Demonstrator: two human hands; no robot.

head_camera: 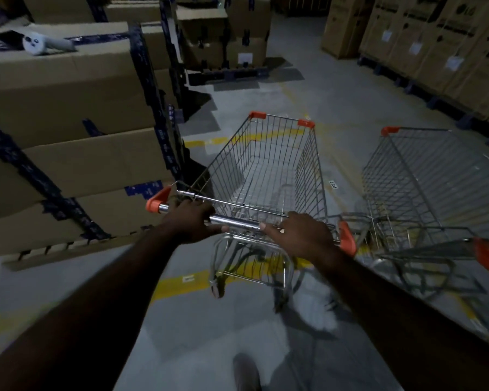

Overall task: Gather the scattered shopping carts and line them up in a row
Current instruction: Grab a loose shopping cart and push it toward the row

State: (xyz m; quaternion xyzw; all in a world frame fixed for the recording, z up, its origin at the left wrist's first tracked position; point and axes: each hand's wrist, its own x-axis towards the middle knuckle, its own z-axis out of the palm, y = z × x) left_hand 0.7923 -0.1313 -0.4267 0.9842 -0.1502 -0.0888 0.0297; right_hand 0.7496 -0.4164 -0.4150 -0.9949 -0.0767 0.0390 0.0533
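Both hands, left hand [194,220] and right hand [299,234], fingers wrapped around the chrome handle bar [237,221] of the wire shopping cart [268,165]; drifting right risks clipping the neighbouring wire cart [435,176].

Second cart [424,193] cut off at right edge; wheels [218,289] of held cart blurred.

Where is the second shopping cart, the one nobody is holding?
In the head view the free cart stands on the right, close beside the cart both hands push, with stacked cardboard boxes on pallets behind it.
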